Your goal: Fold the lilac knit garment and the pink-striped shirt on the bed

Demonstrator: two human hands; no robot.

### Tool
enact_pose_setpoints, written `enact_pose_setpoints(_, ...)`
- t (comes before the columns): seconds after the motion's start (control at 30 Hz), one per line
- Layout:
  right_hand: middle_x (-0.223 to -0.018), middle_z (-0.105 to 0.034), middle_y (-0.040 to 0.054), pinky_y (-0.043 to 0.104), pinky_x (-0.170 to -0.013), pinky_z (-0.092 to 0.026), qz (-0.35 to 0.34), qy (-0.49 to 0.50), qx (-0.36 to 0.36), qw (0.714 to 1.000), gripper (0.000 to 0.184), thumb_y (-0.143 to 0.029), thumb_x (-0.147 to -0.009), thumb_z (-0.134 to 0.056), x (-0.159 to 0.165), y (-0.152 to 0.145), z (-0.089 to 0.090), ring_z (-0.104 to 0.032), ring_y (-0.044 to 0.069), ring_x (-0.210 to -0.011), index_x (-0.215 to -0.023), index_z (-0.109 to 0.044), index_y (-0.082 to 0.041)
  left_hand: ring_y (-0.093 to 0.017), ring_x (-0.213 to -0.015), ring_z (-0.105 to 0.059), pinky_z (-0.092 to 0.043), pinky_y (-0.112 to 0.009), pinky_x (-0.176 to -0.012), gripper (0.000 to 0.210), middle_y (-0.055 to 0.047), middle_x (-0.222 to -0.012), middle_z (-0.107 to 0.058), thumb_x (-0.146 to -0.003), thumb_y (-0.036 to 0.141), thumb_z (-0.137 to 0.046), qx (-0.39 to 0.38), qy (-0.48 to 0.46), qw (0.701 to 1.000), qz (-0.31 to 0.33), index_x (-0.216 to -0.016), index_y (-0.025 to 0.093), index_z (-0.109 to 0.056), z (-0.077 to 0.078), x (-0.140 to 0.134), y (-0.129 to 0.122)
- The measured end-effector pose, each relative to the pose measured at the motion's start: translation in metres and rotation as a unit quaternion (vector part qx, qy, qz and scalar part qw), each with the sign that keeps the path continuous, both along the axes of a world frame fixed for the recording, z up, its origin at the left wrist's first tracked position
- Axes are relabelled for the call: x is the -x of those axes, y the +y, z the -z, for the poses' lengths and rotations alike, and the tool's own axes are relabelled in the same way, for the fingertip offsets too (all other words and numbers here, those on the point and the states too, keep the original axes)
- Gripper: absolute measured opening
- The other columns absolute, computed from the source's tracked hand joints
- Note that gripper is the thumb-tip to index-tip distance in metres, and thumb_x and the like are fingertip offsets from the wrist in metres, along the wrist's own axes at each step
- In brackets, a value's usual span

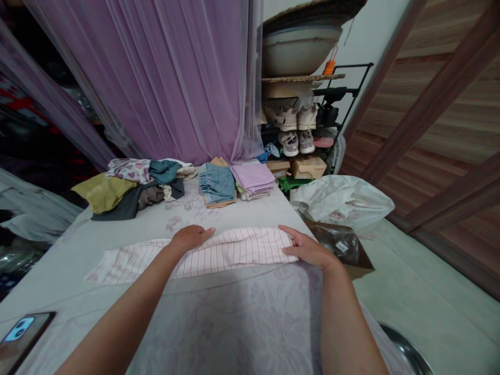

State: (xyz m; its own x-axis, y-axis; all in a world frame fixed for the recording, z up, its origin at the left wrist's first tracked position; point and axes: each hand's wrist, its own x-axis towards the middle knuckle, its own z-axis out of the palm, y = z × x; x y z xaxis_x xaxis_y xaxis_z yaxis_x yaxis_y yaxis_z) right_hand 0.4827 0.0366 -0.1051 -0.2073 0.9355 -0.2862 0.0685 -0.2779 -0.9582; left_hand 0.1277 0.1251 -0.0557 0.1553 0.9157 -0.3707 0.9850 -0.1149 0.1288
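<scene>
Left hand (191, 237) and right hand (310, 250) touch one striped cloth (242, 251).

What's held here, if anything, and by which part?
The right hand touches the right end of the striped cloth, the left hand its far edge; whether either grips it can't be told.

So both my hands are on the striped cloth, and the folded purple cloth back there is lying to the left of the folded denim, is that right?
Not quite: in the head view, the folded purple cloth lies to the right of the folded denim. Your left hand and right hand are indeed on the striped cloth.
</scene>
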Motion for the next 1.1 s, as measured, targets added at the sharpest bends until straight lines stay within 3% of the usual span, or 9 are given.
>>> enact_pose_setpoints(0.1, -0.087, -0.072, -0.0006, 0.021, -0.054, -0.043, -0.038, 0.009, 0.024, 0.999, 0.092, -0.024, -0.063, -0.077, -0.005, -0.004, -0.002, -0.061, 0.012, -0.064, -0.147, -0.039, -0.022, -0.028, -0.094, -0.066, -0.045, -0.031, -0.074, 0.054, -0.011, -0.098, -0.074, -0.081, 0.066, -0.04, -0.003, -0.012, 1.0, 0.014, -0.084, 0.022, -0.072, -0.002, -0.006, -0.007)
enact_pose_setpoints(0.23, -0.102, -0.073, 0.0034, 0.025, -0.069, -0.05, -0.074, 0.016, 0.037, 0.996, 0.08, -0.026, -0.062, -0.081, -0.01, -0.007, -0.004, -0.066, 0.015, -0.082, -0.137, -0.054, -0.021, -0.024, -0.08, -0.065, -0.04, -0.028, -0.065, 0.046, -0.006, -0.082, -0.073, -0.081, 0.061, -0.046, 0.009, -0.056, 0.997, 0.047, -0.075, 0.023, -0.07, -0.006, -0.013, -0.017)
enact_pose_setpoints(0.33, -0.103, -0.074, 0.0045, 0.028, -0.071, -0.052, -0.078, 0.003, 0.039, 0.996, 0.075, -0.028, -0.061, -0.082, -0.01, -0.008, -0.005, -0.067, 0.017, -0.084, -0.132, -0.059, -0.021, -0.022, -0.076, -0.064, -0.037, -0.027, -0.063, 0.042, -0.004, -0.076, -0.072, -0.081, 0.057, -0.047, 0.016, -0.085, 0.994, 0.064, -0.072, 0.023, -0.07, -0.006, -0.015, -0.027)
enact_pose_setpoints(0.47, -0.096, -0.074, 0.0044, 0.029, -0.068, -0.052, -0.046, -0.038, 0.005, 0.998, 0.066, -0.035, -0.065, -0.08, -0.007, -0.005, -0.003, -0.066, 0.018, -0.081, -0.128, -0.062, -0.021, -0.022, -0.081, -0.065, -0.038, -0.026, -0.065, 0.031, -0.002, -0.084, -0.074, -0.08, 0.046, -0.051, 0.016, -0.123, 0.989, 0.085, -0.079, 0.025, -0.072, -0.002, -0.02, -0.042)
enact_pose_setpoints(0.6, -0.092, -0.073, 0.0031, 0.028, -0.066, -0.05, -0.019, -0.065, -0.031, 0.997, 0.053, -0.039, -0.066, -0.078, -0.002, 0.001, -0.001, -0.063, 0.017, -0.077, -0.116, -0.07, -0.021, -0.023, -0.085, -0.066, -0.04, -0.027, -0.068, 0.04, -0.005, -0.088, -0.074, -0.086, 0.051, -0.043, 0.024, -0.132, 0.988, 0.075, -0.075, 0.024, -0.07, -0.001, -0.026, -0.045)
enact_pose_setpoints(0.7, -0.092, -0.072, 0.0025, 0.026, -0.065, -0.049, -0.011, -0.042, -0.035, 0.998, 0.055, -0.036, -0.065, -0.078, 0.001, 0.002, -0.002, -0.062, 0.016, -0.075, -0.117, -0.069, -0.021, -0.026, -0.089, -0.066, -0.042, -0.03, -0.074, 0.056, -0.01, -0.09, -0.074, -0.09, 0.058, -0.031, 0.038, -0.096, 0.994, 0.04, -0.066, 0.022, -0.067, -0.001, -0.026, -0.037)
enact_pose_setpoints(0.8, -0.091, -0.072, 0.0022, 0.025, -0.064, -0.048, -0.01, -0.02, -0.03, 0.999, 0.058, -0.033, -0.064, -0.078, 0.001, 0.002, -0.003, -0.061, 0.015, -0.073, -0.12, -0.067, -0.02, -0.026, -0.09, -0.066, -0.042, -0.03, -0.074, 0.055, -0.01, -0.088, -0.074, -0.088, 0.06, -0.034, 0.037, -0.079, 0.996, 0.025, -0.062, 0.022, -0.064, 0.003, -0.023, -0.031)
enact_pose_setpoints(0.97, -0.096, -0.071, 0.0012, 0.025, -0.071, -0.048, -0.034, 0.021, -0.014, 0.999, 0.06, -0.029, -0.063, -0.08, 0.003, 0.0, -0.005, -0.061, 0.013, -0.076, -0.121, -0.068, -0.021, -0.022, -0.079, -0.063, -0.041, -0.026, -0.066, 0.038, -0.002, -0.072, -0.068, -0.077, 0.056, -0.05, 0.046, -0.208, 0.977, 0.019, -0.065, 0.021, -0.06, 0.017, -0.023, -0.033)
enact_pose_setpoints(1.1, -0.101, -0.071, 0.0013, 0.025, -0.074, -0.048, -0.03, 0.033, -0.015, 0.999, 0.059, -0.028, -0.061, -0.08, 0.005, 0.0, -0.005, -0.061, 0.014, -0.08, -0.119, -0.069, -0.022, -0.022, -0.087, -0.062, -0.045, -0.028, -0.073, 0.043, -0.003, -0.088, -0.07, -0.068, 0.057, -0.06, 0.058, -0.387, 0.918, -0.069, -0.087, 0.019, -0.062, 0.015, -0.023, -0.034)
